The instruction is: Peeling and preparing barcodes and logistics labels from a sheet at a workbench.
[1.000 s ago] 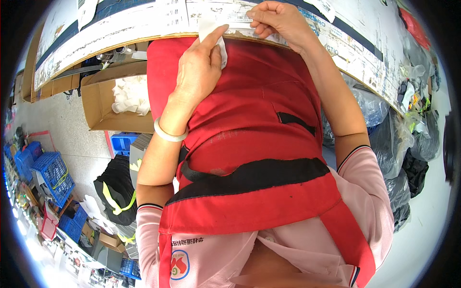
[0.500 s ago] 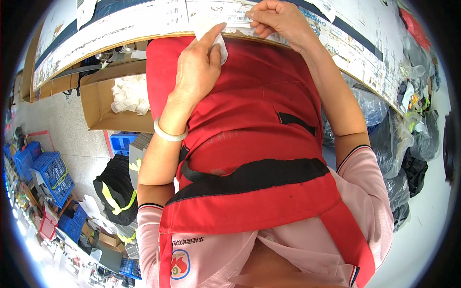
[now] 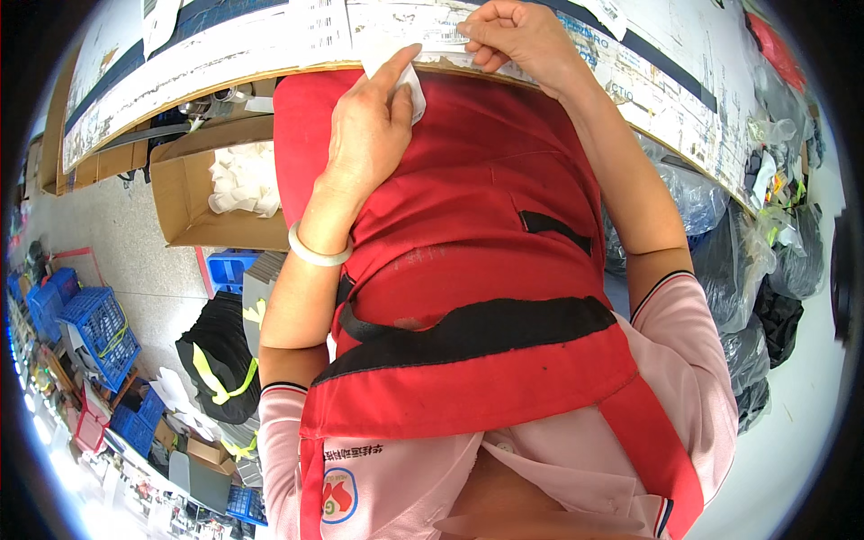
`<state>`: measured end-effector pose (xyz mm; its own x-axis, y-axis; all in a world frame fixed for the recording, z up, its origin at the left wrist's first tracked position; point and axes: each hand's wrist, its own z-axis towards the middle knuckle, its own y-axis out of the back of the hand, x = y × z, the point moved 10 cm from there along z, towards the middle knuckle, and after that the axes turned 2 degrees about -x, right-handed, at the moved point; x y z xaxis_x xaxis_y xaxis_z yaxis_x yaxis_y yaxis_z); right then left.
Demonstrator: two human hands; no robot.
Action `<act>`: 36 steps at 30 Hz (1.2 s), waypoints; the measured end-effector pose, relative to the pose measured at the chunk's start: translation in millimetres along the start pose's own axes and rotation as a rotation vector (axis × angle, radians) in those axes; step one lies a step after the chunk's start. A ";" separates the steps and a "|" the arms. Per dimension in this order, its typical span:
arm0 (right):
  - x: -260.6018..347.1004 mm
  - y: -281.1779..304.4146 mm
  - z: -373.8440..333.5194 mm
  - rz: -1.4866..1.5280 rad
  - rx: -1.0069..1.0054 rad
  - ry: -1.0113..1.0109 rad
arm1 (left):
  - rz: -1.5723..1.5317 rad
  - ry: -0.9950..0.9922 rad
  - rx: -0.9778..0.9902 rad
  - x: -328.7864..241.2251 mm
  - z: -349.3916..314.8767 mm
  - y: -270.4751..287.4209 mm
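At the near edge of the worn white table point(image 3: 207, 83), my left hand point(image 3: 367, 135) holds a piece of white paper point(image 3: 415, 90) between thumb and fingers. The paper hangs partly over the edge, and my index finger stretches along it. To the right, my right hand point(image 3: 526, 40) is closed in a pinch, thumb against forefinger, at the right end of a white printed label point(image 3: 439, 27). That label lies on the tabletop just beyond my left fingertip. Exactly how the pinch meets the label is too small to make out.
A cardboard box point(image 3: 175, 202) with crumpled white scraps point(image 3: 243, 180) stands below the table at left. Blue plastic crates point(image 3: 101, 333) and a black bundle with a yellow-green tie point(image 3: 216, 360) are farther left. Filled plastic bags point(image 3: 733, 261) crowd the right side.
My right hand has shifted very slightly left along the label. My left hand and the white paper stay almost where they were.
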<state>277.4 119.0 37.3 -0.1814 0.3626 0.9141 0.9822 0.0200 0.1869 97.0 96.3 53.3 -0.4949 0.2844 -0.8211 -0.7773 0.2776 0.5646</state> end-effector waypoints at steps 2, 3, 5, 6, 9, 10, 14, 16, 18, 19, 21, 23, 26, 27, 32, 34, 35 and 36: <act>-0.9 0.2 0.1 0.001 0.000 0.000 | 0.000 0.003 0.003 0.3 -0.1 -0.3; -1.2 0.2 0.2 0.001 0.001 -0.001 | 0.001 0.004 0.005 0.4 -0.2 -0.5; -2.1 0.1 0.5 0.003 0.001 0.000 | 0.002 0.006 0.006 0.2 -0.2 -0.6; -2.2 0.1 0.6 0.005 0.002 0.001 | 0.002 0.007 0.009 -0.2 -0.1 -0.7; -0.8 -0.3 -0.4 0.000 -0.001 0.008 | 0.003 0.002 0.007 0.2 -0.3 -0.7; -0.1 -0.6 -0.7 -0.001 -0.001 0.008 | 0.004 -0.007 0.002 0.0 -0.3 -0.4; 0.7 -1.7 -2.0 0.015 -0.003 -0.001 | 0.008 -0.040 -0.015 -2.0 -0.8 0.2; 0.7 -1.7 -2.6 0.011 -0.009 -0.006 | 0.011 -0.018 -0.001 -1.0 -0.7 -0.5; 1.8 -2.3 -3.0 0.002 -0.007 0.002 | 0.014 -0.023 -0.009 -0.8 -1.2 -0.4; 1.1 -1.9 -2.8 0.002 -0.008 0.001 | 0.017 -0.030 -0.015 -1.4 -1.0 0.0; 1.1 -2.3 -1.9 0.023 0.001 0.019 | 0.006 -0.027 -0.014 -1.4 -0.8 -0.4; 1.1 -2.5 -2.5 0.017 -0.008 0.013 | -0.005 -0.024 -0.013 -1.3 -0.7 -0.4; 5.9 -4.4 -5.1 -0.030 -0.021 0.022 | 0.000 -0.018 -0.010 -0.6 -0.9 -0.4; 8.6 -4.9 -6.1 -0.070 -0.025 0.038 | 0.009 -0.008 -0.005 0.6 -1.2 -0.8; 12.4 -5.9 -7.9 -0.065 -0.011 0.025 | -0.029 -0.002 -0.005 -0.7 -1.4 -0.4; 7.1 -3.0 -7.7 -0.048 -0.015 -0.005 | -0.053 0.008 0.011 -1.7 -1.7 -1.4; 2.9 -1.3 -6.2 -0.021 -0.009 0.008 | -0.052 0.004 0.010 -3.9 -2.3 -0.3; 1.6 -0.1 -5.7 0.006 -0.003 0.021 | -0.058 0.032 -0.005 -3.2 -3.5 3.1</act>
<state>276.7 114.3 40.9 -0.1762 0.3428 0.9227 0.9831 0.0147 0.1822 94.8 93.1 57.4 -0.4615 0.2382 -0.8545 -0.8069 0.2876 0.5160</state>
